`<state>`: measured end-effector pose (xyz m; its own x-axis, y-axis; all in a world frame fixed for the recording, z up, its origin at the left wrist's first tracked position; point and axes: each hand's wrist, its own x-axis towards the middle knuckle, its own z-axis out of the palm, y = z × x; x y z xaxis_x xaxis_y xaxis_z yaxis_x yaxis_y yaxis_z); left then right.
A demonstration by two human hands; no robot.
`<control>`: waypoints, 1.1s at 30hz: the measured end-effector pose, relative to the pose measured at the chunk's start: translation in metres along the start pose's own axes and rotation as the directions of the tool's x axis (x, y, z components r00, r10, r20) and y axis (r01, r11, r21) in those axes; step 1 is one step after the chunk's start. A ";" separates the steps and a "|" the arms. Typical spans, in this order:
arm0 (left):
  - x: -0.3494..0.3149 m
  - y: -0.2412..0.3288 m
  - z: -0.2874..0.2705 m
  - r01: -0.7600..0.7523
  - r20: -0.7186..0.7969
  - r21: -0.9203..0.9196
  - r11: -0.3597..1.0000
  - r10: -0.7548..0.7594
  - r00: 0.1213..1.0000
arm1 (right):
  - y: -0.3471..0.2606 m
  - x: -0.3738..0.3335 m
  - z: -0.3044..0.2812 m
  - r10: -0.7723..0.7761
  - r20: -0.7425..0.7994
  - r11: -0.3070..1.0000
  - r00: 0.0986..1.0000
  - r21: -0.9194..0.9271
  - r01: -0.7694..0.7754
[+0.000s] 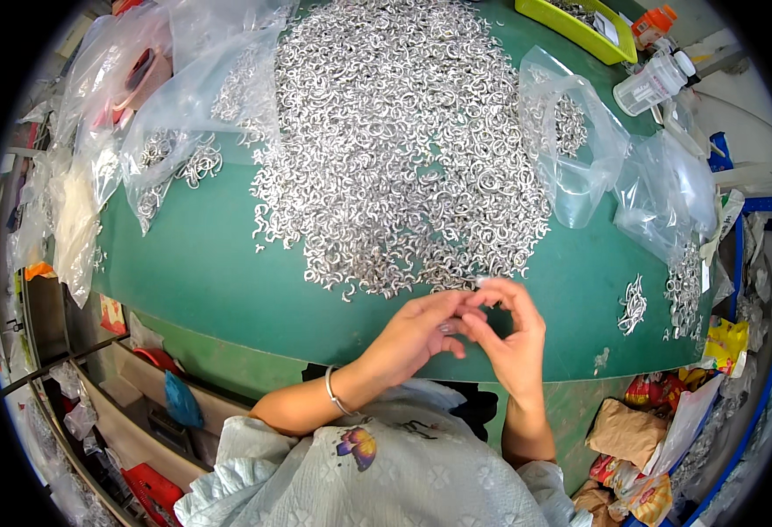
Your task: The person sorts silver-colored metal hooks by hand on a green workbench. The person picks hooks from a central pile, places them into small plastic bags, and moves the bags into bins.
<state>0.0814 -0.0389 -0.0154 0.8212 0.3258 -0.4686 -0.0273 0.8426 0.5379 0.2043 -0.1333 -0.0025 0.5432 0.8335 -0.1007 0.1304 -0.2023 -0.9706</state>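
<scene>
A wide heap of small curved silver metal pieces (403, 158) covers the middle of the green table (201, 255). Just in front of the heap's near edge, my two hands meet fingertip to fingertip. My left hand (412, 335), with a silver bracelet (335, 392) at the wrist, has its thumb and forefinger pressed together. My right hand (517, 338) curls beside it, thumb and fingers drawn in toward the left fingertips. Whatever sits between the fingers is too small and too covered to make out.
Clear plastic bags with more metal pieces lie at the left (162, 149) and right (579, 145). Two small piles (633, 307) (684, 294) sit at the right. A yellow-green tray (579, 26) and a white-capped bottle (653, 83) stand far right; open drawers (166, 400) lie lower left.
</scene>
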 end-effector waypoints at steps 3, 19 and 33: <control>-0.003 0.001 -0.007 0.072 -0.008 -0.103 0.992 -0.074 0.997 | -0.008 0.027 -0.001 -0.295 -0.240 0.884 0.925 -0.436 0.168; 0.062 0.083 -0.005 -0.267 0.405 0.905 -0.331 0.482 0.777 | -0.007 0.070 0.003 -0.435 0.032 0.561 0.900 -0.772 0.299; 0.029 0.054 -0.007 0.208 0.211 -0.330 0.921 -0.143 0.967 | -0.038 0.052 -0.005 -0.167 0.158 0.986 0.973 0.014 0.167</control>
<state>0.1000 0.0190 -0.0050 0.9182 0.1043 -0.3822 -0.0425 0.9851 0.1668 0.2318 -0.0844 0.0306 0.3757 0.9263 0.0292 0.2074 -0.0533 -0.9768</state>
